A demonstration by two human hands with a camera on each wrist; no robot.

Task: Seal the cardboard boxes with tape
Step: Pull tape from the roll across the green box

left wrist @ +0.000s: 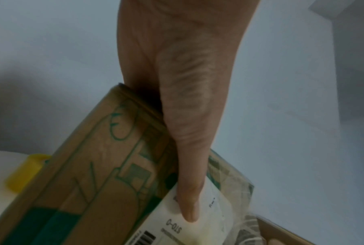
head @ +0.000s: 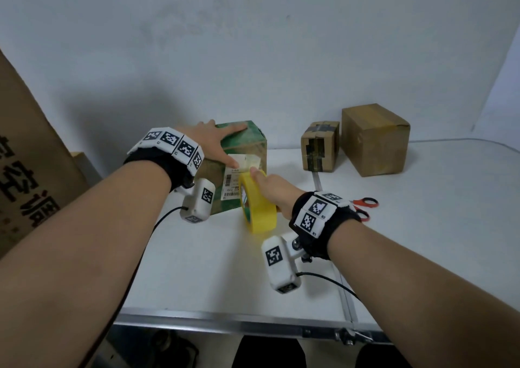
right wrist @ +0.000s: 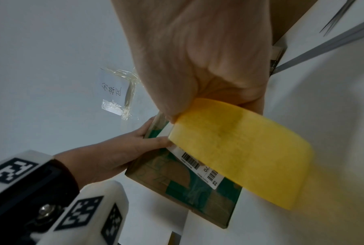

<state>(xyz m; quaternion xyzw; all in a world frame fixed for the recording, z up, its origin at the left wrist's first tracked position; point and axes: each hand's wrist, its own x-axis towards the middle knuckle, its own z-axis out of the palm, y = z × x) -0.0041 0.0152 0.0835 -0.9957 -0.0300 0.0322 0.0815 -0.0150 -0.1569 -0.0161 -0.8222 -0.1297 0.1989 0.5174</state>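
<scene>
A green-printed cardboard box [head: 253, 145] stands at the back of the white table [head: 422, 227]. My left hand [head: 222, 145] lies over it, straight fingers flat on top and the thumb [left wrist: 189, 165] pressing on the white shipping label [left wrist: 210, 215] on the front face. My right hand [head: 270, 187] grips a yellow tape roll [head: 260, 210], held on edge against that front face just right of the label. Shiny clear tape covers the box's upper front near the roll. From the right wrist, the roll [right wrist: 239, 152] hides part of the box [right wrist: 197, 190] and label.
Two brown boxes stand at the back right, a small one [head: 319, 145] with dark tape and a bigger one [head: 374, 140]. Red-handled scissors [head: 365, 207] lie right of my right wrist. A large printed carton [head: 28, 156] leans at the left. The table's metal edge [head: 225, 320] is near me.
</scene>
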